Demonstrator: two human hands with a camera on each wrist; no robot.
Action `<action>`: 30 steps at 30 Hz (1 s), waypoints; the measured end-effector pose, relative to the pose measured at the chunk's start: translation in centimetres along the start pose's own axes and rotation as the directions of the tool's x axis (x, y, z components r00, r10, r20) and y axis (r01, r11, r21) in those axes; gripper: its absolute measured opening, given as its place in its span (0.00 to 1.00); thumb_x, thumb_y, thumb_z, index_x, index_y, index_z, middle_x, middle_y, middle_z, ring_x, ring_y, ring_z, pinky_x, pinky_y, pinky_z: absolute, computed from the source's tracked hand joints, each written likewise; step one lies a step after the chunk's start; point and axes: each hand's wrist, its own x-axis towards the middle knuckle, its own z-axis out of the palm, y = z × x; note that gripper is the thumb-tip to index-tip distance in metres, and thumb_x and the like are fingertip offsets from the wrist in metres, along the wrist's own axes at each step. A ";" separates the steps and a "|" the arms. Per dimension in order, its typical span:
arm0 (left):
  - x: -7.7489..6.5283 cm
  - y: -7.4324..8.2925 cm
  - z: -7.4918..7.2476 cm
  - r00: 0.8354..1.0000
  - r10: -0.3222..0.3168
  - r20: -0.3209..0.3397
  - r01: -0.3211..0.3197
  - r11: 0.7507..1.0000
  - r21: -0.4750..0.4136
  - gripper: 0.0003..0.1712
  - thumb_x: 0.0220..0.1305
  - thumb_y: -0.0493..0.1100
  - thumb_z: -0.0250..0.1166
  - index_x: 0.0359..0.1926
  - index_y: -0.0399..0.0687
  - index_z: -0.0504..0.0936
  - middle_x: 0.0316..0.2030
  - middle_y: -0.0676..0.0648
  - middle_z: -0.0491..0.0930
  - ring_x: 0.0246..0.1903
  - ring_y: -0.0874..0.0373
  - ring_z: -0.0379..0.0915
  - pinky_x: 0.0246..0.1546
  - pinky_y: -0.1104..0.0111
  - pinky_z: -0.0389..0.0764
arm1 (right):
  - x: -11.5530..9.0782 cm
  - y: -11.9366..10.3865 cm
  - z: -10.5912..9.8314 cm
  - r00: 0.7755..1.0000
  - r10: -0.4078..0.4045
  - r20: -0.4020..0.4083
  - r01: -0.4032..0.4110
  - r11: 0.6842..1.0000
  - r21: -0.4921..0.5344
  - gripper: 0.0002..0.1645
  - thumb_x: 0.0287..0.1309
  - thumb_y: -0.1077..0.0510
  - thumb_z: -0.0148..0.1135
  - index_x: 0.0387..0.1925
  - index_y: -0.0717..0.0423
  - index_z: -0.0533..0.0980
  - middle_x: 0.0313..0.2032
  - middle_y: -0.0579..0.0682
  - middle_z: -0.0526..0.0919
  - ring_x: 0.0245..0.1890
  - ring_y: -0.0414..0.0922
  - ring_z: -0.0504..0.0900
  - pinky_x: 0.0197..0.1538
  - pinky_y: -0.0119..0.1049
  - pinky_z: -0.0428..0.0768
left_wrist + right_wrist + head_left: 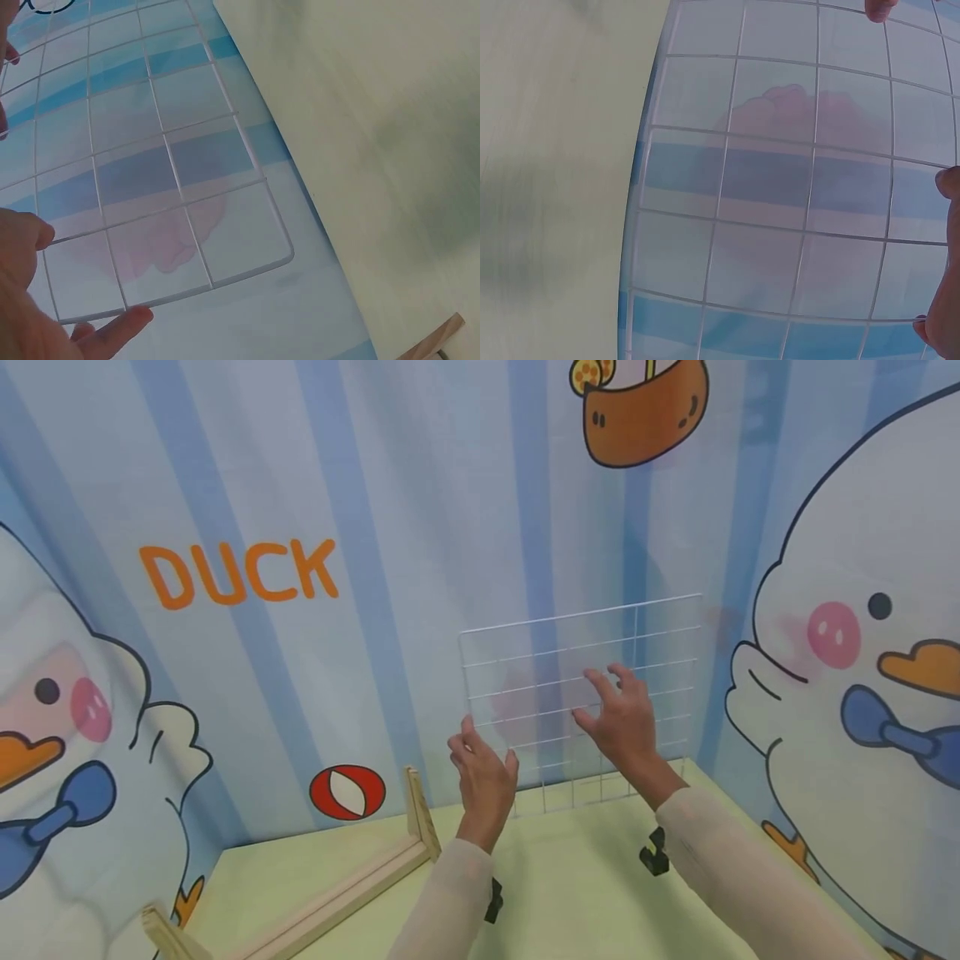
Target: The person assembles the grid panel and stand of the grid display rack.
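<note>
A white wire grid panel [555,681] stands upright on the pale tabletop, close to the patterned cloth behind it. My left hand [486,781] is at the panel's left edge, thumb and fingers spread apart. In the left wrist view, an extended finger [127,330] touches the edge wire while the thumb lies over the mesh. Farther right, my right hand [622,718] is in front of the mesh with its fingers spread and slightly bent. Its fingertips in the right wrist view reach the wires; firm contact is hard to tell.
Two black clip-like pieces lie on the table, one [655,853] below the right forearm, another [494,902] beside the left sleeve. A wooden frame [345,893] with upright end pieces occupies the left side. Printed cloth [420,527] rises behind and at both sides.
</note>
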 end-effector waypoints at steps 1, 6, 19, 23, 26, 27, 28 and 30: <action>-0.1 -0.1 -0.3 1.000 -0.003 0.010 0.003 1.000 0.001 0.51 0.60 0.43 0.74 0.75 0.45 0.51 0.58 0.35 0.63 0.54 0.38 0.70 0.30 0.54 0.84 | 0.0 0.0 0.0 1.000 0.004 0.002 -0.004 1.000 0.002 0.38 0.45 0.51 0.82 0.60 0.52 0.77 0.60 0.64 0.76 0.52 0.64 0.80 0.47 0.58 0.85; -0.1 -0.9 -2.7 0.998 -0.036 0.057 0.034 0.999 0.033 0.50 0.62 0.45 0.73 0.76 0.45 0.52 0.61 0.36 0.60 0.56 0.37 0.67 0.26 0.55 0.81 | 0.0 0.1 0.1 1.000 0.028 -0.012 -0.027 0.999 0.039 0.39 0.45 0.52 0.82 0.60 0.52 0.78 0.60 0.64 0.76 0.50 0.64 0.80 0.45 0.58 0.84; 1.6 -7.5 -14.3 0.961 -0.247 0.121 0.220 0.954 0.203 0.45 0.62 0.39 0.64 0.76 0.39 0.52 0.67 0.28 0.53 0.62 0.28 0.57 0.41 0.41 0.80 | 0.1 2.0 -0.5 0.999 0.053 -0.007 -0.053 0.999 -0.001 0.39 0.45 0.52 0.82 0.60 0.52 0.77 0.61 0.66 0.75 0.51 0.66 0.79 0.48 0.59 0.83; 1.9 -9.7 -18.6 0.939 -0.331 0.097 0.291 0.911 0.292 0.46 0.62 0.38 0.63 0.76 0.36 0.51 0.68 0.25 0.51 0.63 0.25 0.53 0.50 0.34 0.75 | 0.0 2.6 -0.7 0.997 0.080 0.013 -0.080 0.997 -0.023 0.39 0.47 0.51 0.80 0.61 0.52 0.76 0.62 0.66 0.73 0.52 0.66 0.77 0.48 0.59 0.83; 2.2 -11.5 -21.9 0.913 -0.402 0.064 0.354 0.861 0.365 0.46 0.61 0.38 0.63 0.75 0.35 0.50 0.68 0.22 0.50 0.64 0.23 0.50 0.55 0.31 0.67 | 0.0 2.8 -0.8 0.995 0.093 0.017 -0.093 0.996 -0.014 0.38 0.47 0.52 0.80 0.61 0.52 0.76 0.62 0.66 0.73 0.52 0.67 0.77 0.47 0.59 0.83; 2.4 -12.1 -23.0 0.904 -0.425 0.056 0.373 0.844 0.385 0.46 0.61 0.39 0.63 0.75 0.34 0.50 0.68 0.21 0.49 0.64 0.22 0.48 0.56 0.29 0.63 | 0.0 2.8 -0.8 0.995 0.095 0.017 -0.095 0.995 -0.012 0.38 0.47 0.52 0.80 0.61 0.52 0.76 0.63 0.66 0.73 0.52 0.67 0.76 0.47 0.59 0.82; 2.4 -12.7 -24.1 0.894 -0.444 0.050 0.390 0.829 0.401 0.46 0.60 0.39 0.62 0.75 0.34 0.49 0.67 0.20 0.48 0.65 0.20 0.46 0.59 0.27 0.58 | 0.0 2.9 -0.8 0.995 0.096 0.017 -0.096 0.995 -0.008 0.38 0.47 0.52 0.80 0.61 0.52 0.76 0.63 0.66 0.73 0.52 0.67 0.76 0.47 0.59 0.82; 2.5 -13.9 -26.1 0.870 -0.491 0.043 0.427 0.794 0.434 0.47 0.60 0.40 0.61 0.75 0.32 0.47 0.67 0.18 0.46 0.66 0.18 0.41 0.61 0.24 0.51 | 0.1 2.9 -0.9 0.995 0.094 0.015 -0.094 0.996 -0.006 0.38 0.47 0.53 0.80 0.62 0.52 0.76 0.63 0.66 0.73 0.53 0.67 0.76 0.47 0.60 0.82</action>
